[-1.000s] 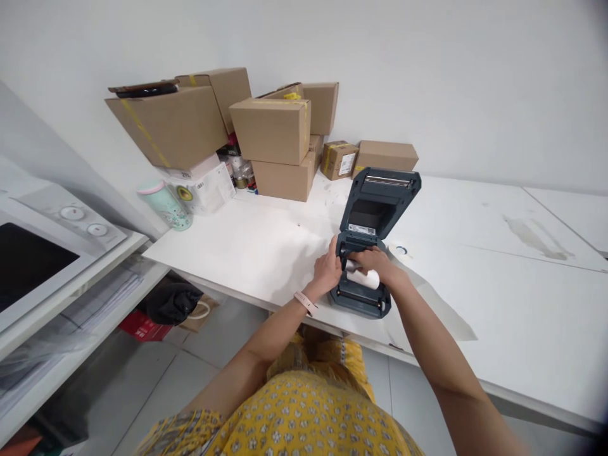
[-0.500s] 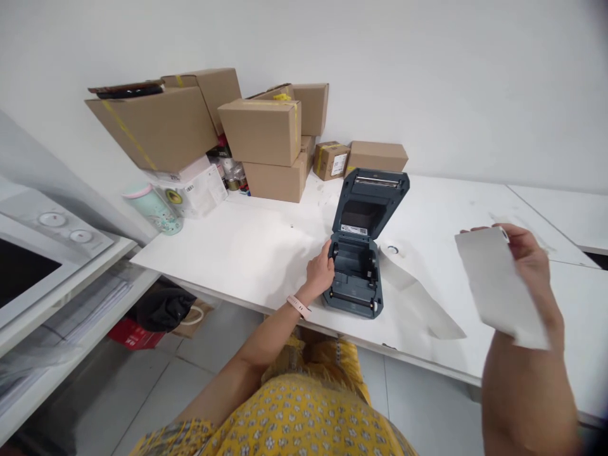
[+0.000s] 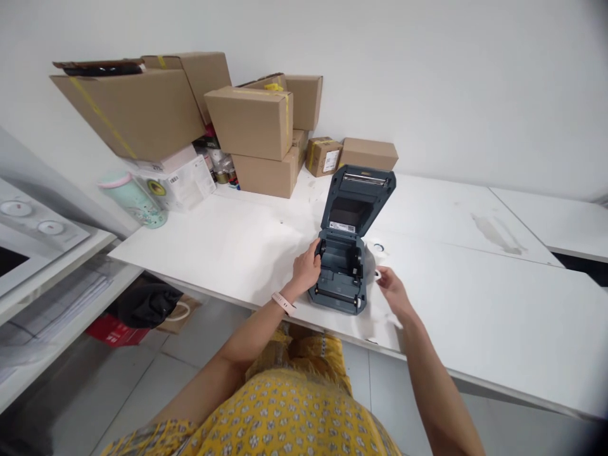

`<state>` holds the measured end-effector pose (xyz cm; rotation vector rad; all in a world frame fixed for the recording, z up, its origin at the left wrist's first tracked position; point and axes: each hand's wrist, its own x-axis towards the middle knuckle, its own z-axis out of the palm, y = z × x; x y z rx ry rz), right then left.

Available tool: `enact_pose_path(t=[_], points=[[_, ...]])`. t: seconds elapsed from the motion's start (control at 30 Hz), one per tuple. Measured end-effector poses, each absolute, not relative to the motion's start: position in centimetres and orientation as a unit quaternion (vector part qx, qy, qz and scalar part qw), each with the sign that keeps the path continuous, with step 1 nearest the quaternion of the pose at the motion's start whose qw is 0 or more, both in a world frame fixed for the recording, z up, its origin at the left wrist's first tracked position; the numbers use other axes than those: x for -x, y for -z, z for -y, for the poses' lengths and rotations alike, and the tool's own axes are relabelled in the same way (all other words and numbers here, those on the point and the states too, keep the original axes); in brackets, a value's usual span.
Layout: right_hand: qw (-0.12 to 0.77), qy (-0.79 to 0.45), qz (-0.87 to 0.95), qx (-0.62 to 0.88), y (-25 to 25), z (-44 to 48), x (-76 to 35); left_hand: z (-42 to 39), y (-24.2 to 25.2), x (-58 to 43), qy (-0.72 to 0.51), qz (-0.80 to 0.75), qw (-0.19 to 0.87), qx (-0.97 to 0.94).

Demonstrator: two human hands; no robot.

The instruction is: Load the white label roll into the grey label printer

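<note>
A dark blue-grey label printer (image 3: 338, 282) stands on the white table with its lid (image 3: 358, 199) raised. Its inner bay, with the roll holders at the sides, looks bare. Fingers of my left hand (image 3: 306, 269) are closed over the printer's left edge. Just right of the printer, my right hand (image 3: 394, 292) pinches a small roll of white paper (image 3: 378, 275) by its end; most of that roll and its loose strip are hidden by the hand and hard to tell from the tabletop. Behind it on the table lies another white paper roll (image 3: 380, 249).
Cardboard boxes (image 3: 251, 120) are stacked at the back left, with smaller ones (image 3: 368, 154) behind the printer. A mint tumbler (image 3: 135, 199) and a white box (image 3: 183, 183) stand on the left. A microwave (image 3: 38, 240) sits on a shelf at the far left. The table's front edge (image 3: 427, 364) runs before me.
My right hand has come from the far right, where it held up the paper, to beside the printer. My left hand stays on the printer. The view has shifted slightly right.
</note>
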<state>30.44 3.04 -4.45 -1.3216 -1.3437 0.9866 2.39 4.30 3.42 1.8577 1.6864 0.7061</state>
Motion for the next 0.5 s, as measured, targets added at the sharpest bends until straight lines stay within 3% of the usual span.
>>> enact_pose_path(t=[0.3,0.5], points=[[0.514,-0.335,0.507,0.606,4.8,-2.5,-32.0,-4.6,-2.6,-2.3,-0.286,-0.613,0.261,-0.688],[0.492,-0.369,0.523,0.590,4.0,-1.3,-31.9,-4.4,-3.2,-2.4,-0.278,-0.622,0.258,-0.685]])
